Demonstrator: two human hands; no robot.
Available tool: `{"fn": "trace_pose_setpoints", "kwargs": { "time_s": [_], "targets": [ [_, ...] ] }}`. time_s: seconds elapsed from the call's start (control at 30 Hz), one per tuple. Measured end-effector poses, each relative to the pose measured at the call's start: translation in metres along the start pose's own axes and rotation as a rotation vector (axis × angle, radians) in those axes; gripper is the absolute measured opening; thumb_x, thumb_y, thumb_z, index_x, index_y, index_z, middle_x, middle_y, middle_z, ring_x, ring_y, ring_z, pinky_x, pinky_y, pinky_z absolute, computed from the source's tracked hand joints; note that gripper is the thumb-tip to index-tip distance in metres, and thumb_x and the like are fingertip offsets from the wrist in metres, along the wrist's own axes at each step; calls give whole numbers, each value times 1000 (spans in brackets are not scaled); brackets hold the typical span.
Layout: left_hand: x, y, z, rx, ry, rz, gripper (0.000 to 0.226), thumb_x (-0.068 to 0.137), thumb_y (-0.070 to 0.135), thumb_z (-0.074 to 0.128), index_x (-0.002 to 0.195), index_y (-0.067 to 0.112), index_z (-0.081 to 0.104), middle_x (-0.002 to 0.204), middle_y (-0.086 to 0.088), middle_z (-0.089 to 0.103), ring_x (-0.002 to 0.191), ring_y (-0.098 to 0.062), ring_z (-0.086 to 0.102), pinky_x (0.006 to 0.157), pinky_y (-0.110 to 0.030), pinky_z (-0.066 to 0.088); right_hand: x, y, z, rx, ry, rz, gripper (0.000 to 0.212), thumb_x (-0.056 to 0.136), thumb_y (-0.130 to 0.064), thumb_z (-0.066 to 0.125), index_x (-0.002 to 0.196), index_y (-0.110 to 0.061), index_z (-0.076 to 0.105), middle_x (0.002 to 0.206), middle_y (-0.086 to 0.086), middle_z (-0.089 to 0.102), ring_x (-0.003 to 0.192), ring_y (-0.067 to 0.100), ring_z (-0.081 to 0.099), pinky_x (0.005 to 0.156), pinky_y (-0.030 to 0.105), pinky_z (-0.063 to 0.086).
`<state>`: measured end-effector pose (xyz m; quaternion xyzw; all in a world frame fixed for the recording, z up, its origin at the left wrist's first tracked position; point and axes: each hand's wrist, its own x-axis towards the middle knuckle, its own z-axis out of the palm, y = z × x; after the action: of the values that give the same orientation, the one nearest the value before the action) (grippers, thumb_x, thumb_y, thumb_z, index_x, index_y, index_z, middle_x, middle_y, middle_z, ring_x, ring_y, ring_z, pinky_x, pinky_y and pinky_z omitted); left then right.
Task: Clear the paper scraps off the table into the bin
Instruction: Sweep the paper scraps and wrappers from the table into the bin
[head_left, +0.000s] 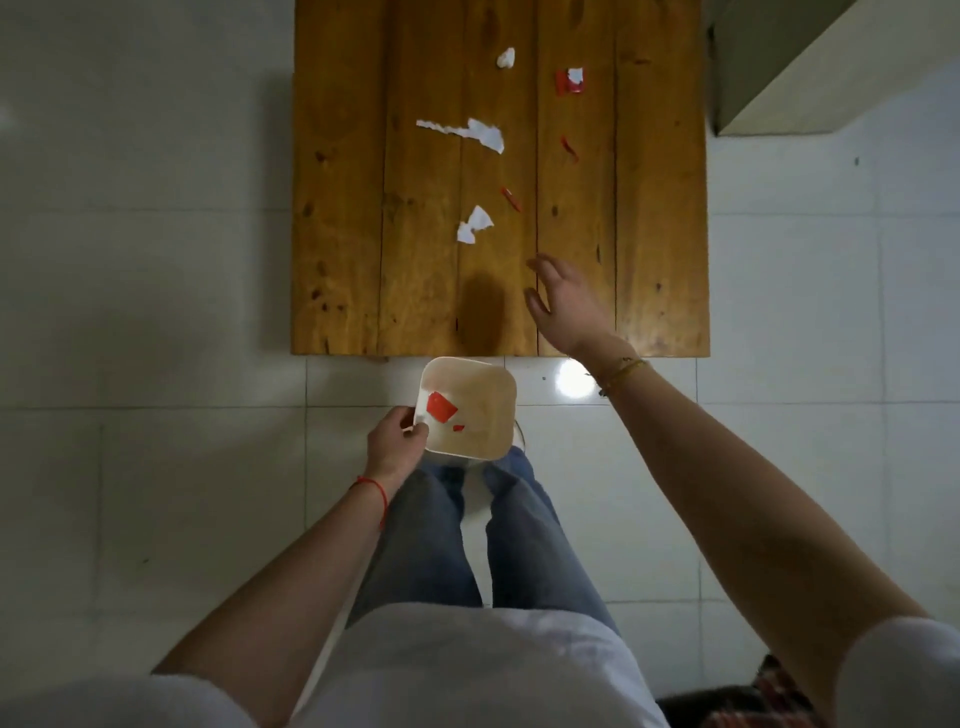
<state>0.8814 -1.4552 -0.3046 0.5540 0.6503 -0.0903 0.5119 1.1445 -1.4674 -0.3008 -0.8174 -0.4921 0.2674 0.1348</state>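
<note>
Six scraps: white and red torn paper scraps (470, 132) mid-surface (337, 208)
Longest strip: white, jagged, lying crosswise
Bin (498, 389): square, red bits inside
Left hand (397, 441): pinching bin rim
Right hand (563, 299): spread, empty, above near edge

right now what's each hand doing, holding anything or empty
Left hand: closed on the rim of the bin, holding it.
Right hand: open, empty, fingers spread above the table.

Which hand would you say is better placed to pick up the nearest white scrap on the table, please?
The right hand. It is open and empty over the table, fingers pointing toward the white scrap just beyond them. The left hand is off the table, gripping the bin by its rim.
</note>
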Motion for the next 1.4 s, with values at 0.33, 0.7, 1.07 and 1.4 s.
{"fn": "trace_pose_setpoints", "kwargs": {
  "time_s": [0.33, 0.7, 1.07, 1.4],
  "targets": [
    [61, -34, 61, -38, 66, -98, 27, 89, 13, 53, 111, 3, 62, 114, -15, 66, 101, -27, 59, 77, -24, 37, 104, 35, 41, -111, -119, -210, 53, 97, -29, 41, 145, -12, 29, 153, 13, 27, 141, 29, 24, 115, 41, 25],
    [114, -34, 90, -116, 50, -127, 30, 88, 13, 49, 115, 10, 61, 115, -7, 65, 92, -14, 52, 78, -24, 38, 163, 46, 101, -170, -186, -300, 60, 96, -34, 41, 148, -13, 20, 159, 10, 13, 146, 28, 10, 118, 43, 20],
    [121, -25, 85, -126, 59, -102, 24, 87, 12, 50, 107, 8, 64, 96, 2, 60, 88, -16, 53, 74, -23, 36, 20, 76, 132, -269, -469, -745, 63, 96, -34, 42, 150, -18, 16, 160, 3, 11, 147, 19, -2, 120, 43, 12],
    [119, -26, 91, -138, 61, -106, 28, 88, 14, 49, 111, 9, 63, 102, -3, 64, 86, -15, 55, 64, -18, 38, 123, 73, 83, -112, 10, -193, 58, 100, -35, 32, 150, -14, 13, 159, 7, 12, 147, 21, 4, 120, 42, 7]
  ]
}}
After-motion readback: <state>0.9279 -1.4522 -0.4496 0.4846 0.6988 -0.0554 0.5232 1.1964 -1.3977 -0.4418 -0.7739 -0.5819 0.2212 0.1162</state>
